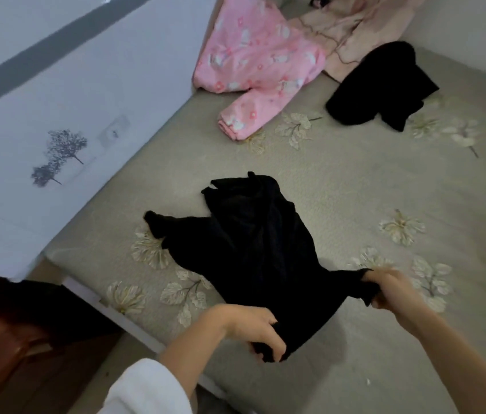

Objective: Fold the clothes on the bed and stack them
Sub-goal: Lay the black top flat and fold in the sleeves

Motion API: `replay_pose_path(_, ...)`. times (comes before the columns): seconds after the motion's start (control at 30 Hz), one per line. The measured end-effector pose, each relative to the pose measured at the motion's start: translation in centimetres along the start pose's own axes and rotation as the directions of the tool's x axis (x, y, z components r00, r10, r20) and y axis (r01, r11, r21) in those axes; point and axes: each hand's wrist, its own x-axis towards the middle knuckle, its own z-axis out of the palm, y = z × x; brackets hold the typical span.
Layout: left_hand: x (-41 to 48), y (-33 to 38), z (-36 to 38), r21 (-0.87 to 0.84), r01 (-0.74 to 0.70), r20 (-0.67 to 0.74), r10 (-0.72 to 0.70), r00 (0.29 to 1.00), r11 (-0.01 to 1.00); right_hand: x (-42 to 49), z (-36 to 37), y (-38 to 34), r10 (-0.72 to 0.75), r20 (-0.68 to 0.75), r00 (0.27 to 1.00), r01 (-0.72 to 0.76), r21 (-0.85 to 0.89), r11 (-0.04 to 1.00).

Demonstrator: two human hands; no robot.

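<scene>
Dim, flat, cool light, source unclear, maybe from the upper left. Soft shadows only. Right hand (pixel 391 289) motion-blurred. Wide-angle bending at frame edges, overall slightly soft.

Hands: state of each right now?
Left hand: grips near edge of the black garment.
Right hand: grips the same garment's right corner.

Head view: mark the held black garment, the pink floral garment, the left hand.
held black garment (pixel 250 249): head view, middle of the cloth.
pink floral garment (pixel 259 55): head view, broad upper part.
left hand (pixel 252 327): head view, back of hand.
</scene>
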Motion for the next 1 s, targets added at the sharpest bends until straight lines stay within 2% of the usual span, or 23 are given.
replay_pose_path(0.07,0.8,-2.0,-0.9,0.143,0.111,-0.105,-0.096,0.990,0.983,0.1,0.5,0.6,0.048,0.131,0.990,-0.030,-0.139,0.990)
replay_pose_path(0.13,0.7,-4.2,-2.9,0.234,0.228,-0.307,-0.151,0.940,0.945,1.0,1.8,0.9,0.073,0.144,0.987,-0.038,-0.234,0.972)
replay_pose_path(0.2,0.3,-5.8,-5.7,0.211,0.269,-0.450,-0.151,0.880,0.940,2.3,3.7,0.9,0.059,0.094,0.994,-0.032,-0.270,0.962)
replay_pose_path(0.27,0.2,-6.4,-8.7,0.140,0.214,-0.595,-0.090,0.798,0.967,3.7,6.2,0.1,0.053,0.077,0.996,-0.032,-0.254,0.967)
replay_pose_path(0.3,0.3,-6.4,-9.9,0.138,0.177,-0.707,-0.028,0.707,0.975,4.5,7.5,-0.4,0.048,0.083,0.995,-0.026,-0.257,0.966)
replay_pose_path(0.33,0.5,-6.3,-11.2,0.159,0.149,-0.828,0.050,0.558,0.976,5.4,8.7,-0.9,0.037,0.097,0.995,-0.008,-0.281,0.960)
replay_pose_path(0.37,0.7,-6.0,-12.5,0.190,0.141,-0.916,0.124,0.381,0.971,6.3,10.0,-1.6,0.021,0.116,0.993,0.016,-0.309,0.951)
replay_pose_path(0.4,0.9,-5.6,-13.7,0.222,0.142,-0.957,0.187,0.221,0.965,7.2,11.3,-2.3,0.005,0.135,0.991,0.042,-0.343,0.938)
replay_pose_path(0.43,1.2,-5.4,-15.0,0.248,0.145,-0.965,0.231,0.122,0.958,8.1,12.5,-3.1,-0.027,0.147,0.989,0.081,-0.379,0.922)
replay_pose_path(0.47,1.6,-5.3,-16.2,0.260,0.144,-0.964,0.247,0.101,0.955,9.0,13.6,-4.0,-0.085,0.146,0.986,0.139,-0.416,0.899)
replay_pose_path(0.5,2.1,-5.3,-17.3,0.243,0.136,-0.963,0.222,0.150,0.960,9.7,14.7,-4.8,-0.179,0.130,0.975,0.219,-0.455,0.863)
replay_pose_path(0.53,2.6,-5.4,-18.2,0.201,0.115,-0.957,0.170,0.234,0.973,10.5,15.7,-5.5,-0.303,0.105,0.947,0.313,-0.507,0.803)
replay_pose_path(0.6,3.4,-6.0,-19.1,0.124,0.084,-0.902,0.077,0.424,0.989,12.0,17.5,-7.0,-0.539,0.126,0.833,0.479,-0.654,0.586)
replay_pose_path(0.63,3.7,-6.5,-19.4,0.116,0.087,-0.863,0.057,0.501,0.989,12.8,18.2,-7.6,-0.588,0.195,0.785,0.518,-0.727,0.450)
replay_pose_path(0.7,3.6,-7.7,-19.7,0.073,0.100,-0.797,-0.002,0.604,0.992,14.3,18.8,-8.2,-0.525,0.373,0.765,0.530,-0.828,0.184)
replay_pose_path(0.77,2.6,-9.3,-20.1,-0.048,0.087,-0.711,-0.095,0.697,0.995,15.3,18.4,-8.0,-0.379,0.438,0.815,0.470,-0.883,-0.012)
replay_pose_path(0.8,1.8,-10.0,-20.3,-0.099,0.093,-0.652,-0.135,0.746,0.991,15.4,18.0,-7.8,-0.320,0.410,0.854,0.417,-0.907,-0.050)
replay_pose_path(0.87,-0.1,-11.0,-20.9,-0.140,0.153,-0.545,-0.205,0.813,0.978,15.2,17.0,-7.7,-0.238,0.323,0.916,0.327,-0.945,-0.024)
replay_pose_path(0.93,-1.6,-11.3,-21.3,-0.147,0.206,-0.494,-0.252,0.832,0.967,14.8,16.8,-8.3,-0.147,0.288,0.946,0.300,-0.951,0.072)
replay_pose_path(1.0,-2.1,-11.1,-21.6,-0.121,0.212,-0.536,-0.244,0.808,0.970,14.7,17.4,-8.9,-0.181,0.263,0.948,0.296,-0.937,0.184)
